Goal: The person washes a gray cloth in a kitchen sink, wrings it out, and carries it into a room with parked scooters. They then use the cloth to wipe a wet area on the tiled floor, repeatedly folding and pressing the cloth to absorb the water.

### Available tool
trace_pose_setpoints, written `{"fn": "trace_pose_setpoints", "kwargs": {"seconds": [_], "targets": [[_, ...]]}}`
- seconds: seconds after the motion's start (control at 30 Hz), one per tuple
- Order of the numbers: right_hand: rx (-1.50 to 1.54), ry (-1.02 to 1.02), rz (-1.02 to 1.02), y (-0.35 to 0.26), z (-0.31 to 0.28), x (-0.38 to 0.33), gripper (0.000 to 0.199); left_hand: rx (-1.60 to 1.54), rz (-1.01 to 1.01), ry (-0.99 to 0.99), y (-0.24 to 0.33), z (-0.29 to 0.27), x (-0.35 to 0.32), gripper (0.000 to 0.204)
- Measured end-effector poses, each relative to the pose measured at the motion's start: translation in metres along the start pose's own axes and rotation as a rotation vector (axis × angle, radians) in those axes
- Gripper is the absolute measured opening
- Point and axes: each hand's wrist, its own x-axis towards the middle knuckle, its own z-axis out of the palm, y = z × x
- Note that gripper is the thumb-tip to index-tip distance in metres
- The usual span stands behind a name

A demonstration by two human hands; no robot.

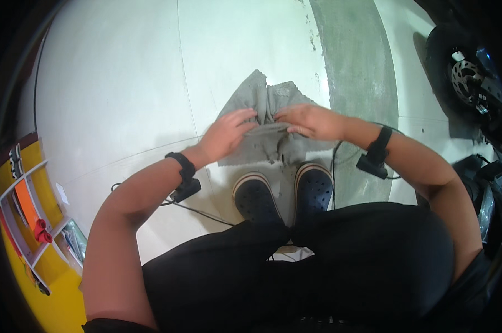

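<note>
A grey cloth [252,150] with a ragged edge lies spread on the floor in front of my feet. Its middle is bunched into raised folds between my two hands. My left hand [227,133] grips the cloth from the left, fingers reaching toward the central fold; its thumb is not clearly seen. From the right, my right hand [309,121] has a bit of the cloth between its thumb and fingers. Dark marks show on the cloth's near part. Each wrist wears a black strap with a small box.
My feet in dark blue clogs [313,188] stand just behind the cloth. Thin black cables [204,212] trail near my wrists. A yellow and white rack [34,222] holding items is at left. A wheel with a brake disc [463,77] stands at far right, past a grey floor strip [362,83].
</note>
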Motion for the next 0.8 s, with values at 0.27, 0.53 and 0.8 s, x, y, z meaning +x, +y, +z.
{"fn": "trace_pose_setpoints", "kwargs": {"seconds": [0.27,0.53,0.8], "targets": [[0.103,-0.103,0.262,-0.046,-0.077,0.036,0.035,-0.200,-0.244,0.163,0.007,-0.065,-0.004,0.041],[-0.095,0.026,0.114,-0.045,-0.131,0.059,0.048,0.148,-0.204,0.181,-0.003,-0.136,0.001,0.036],[-0.417,0.111,0.069,-0.029,-0.201,0.097,0.038,0.134,-0.296,0.252,-0.039,-0.188,0.016,0.036]]}}
